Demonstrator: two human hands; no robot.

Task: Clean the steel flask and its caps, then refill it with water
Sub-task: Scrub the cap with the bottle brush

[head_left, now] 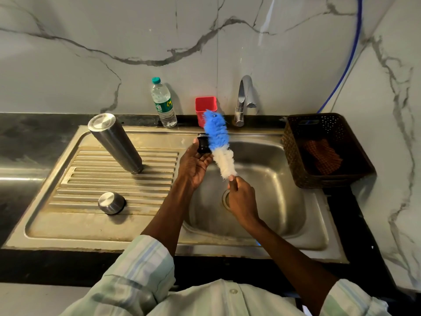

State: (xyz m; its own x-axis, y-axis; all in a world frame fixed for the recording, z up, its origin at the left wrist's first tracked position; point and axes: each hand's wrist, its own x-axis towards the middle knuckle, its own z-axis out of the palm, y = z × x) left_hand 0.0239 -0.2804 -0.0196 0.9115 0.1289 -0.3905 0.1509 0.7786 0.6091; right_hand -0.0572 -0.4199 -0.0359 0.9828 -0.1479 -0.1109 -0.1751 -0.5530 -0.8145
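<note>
Black cap (203,144) in left hand (193,166), brush (217,140) beside

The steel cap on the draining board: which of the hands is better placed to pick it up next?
Left, probably. The steel cap lies on the draining board to the left of the left hand, though that hand holds the black cap. The right hand grips the brush over the basin.

Head-worn wide-angle view, looking forward and down.
Set close above the steel sink (268,179) and its draining board, facing the marble wall (114,30); both forearms entering from the bottom edge.
</note>
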